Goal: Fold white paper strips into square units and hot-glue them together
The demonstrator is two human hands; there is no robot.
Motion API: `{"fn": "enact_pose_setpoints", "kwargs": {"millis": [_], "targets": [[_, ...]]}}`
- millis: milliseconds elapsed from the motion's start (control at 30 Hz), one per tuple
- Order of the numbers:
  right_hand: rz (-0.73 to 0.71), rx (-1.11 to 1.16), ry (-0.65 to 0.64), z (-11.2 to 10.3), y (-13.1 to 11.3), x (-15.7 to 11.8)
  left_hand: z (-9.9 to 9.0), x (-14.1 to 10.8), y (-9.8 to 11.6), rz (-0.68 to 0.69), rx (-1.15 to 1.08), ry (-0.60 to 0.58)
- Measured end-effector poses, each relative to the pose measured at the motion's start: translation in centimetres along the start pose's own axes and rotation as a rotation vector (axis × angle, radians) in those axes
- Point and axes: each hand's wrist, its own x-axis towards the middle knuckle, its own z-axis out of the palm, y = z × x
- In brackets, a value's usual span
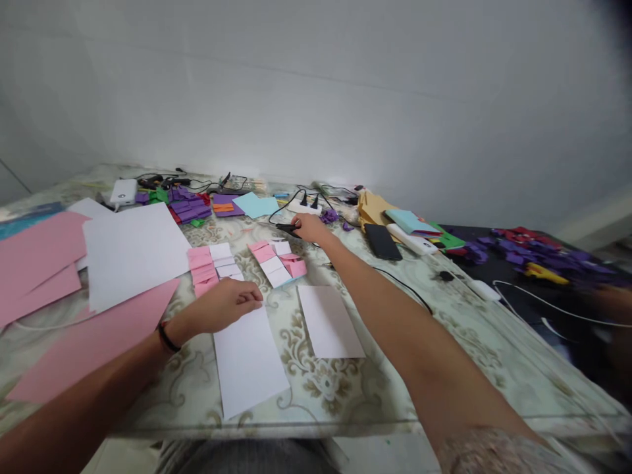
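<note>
My left hand (230, 306) hovers at or rests on the top end of a long white paper sheet (251, 368), fingers curled in; whatever they hold, if anything, is hidden. Stretched forward, my right hand (311, 229) has its fingers closed on a black tool (287, 228) whose exact kind is unclear. A second white sheet (330, 322) lies below my right forearm. Just beyond my left hand is a pink-and-white folded paper piece (202, 266). Another woven pink-and-white paper piece (277, 262) lies between the hands.
Large white paper (138, 253) and pink paper (39, 257) cover the left. Purple folded strips (187, 205), a white power strip (305, 206) and cables line the back. A black phone (382, 241) lies right. Another person's blurred hand (615, 303) shows at the far right.
</note>
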Motion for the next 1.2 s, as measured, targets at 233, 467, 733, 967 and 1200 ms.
{"fn": "enact_pose_setpoints", "kwargs": {"millis": [233, 467, 733, 967, 1200], "targets": [[-0.099, 0.047, 0.085, -2.3, -1.9, -3.2, 0.2, 0.0, 0.2, 0.047, 0.114, -0.004], [-0.378, 0.111, -0.030, -1.7, -2.2, -19.4, 0.5, -0.1, 0.3, 0.088, 0.172, 0.058], [-0.344, 0.252, 0.005, 3.2, 0.8, -28.3, 1.1, 0.2, -0.3, 0.090, 0.210, 0.089], [-0.245, 0.489, 0.175, 0.1, 0.2, -26.7, 0.7, 0.0, 0.1, 0.090, 0.182, 0.153], [-0.120, 0.977, 0.300, -3.0, -2.6, -22.3, -0.9, -1.0, 2.1, 0.034, -0.403, 0.082]]}}
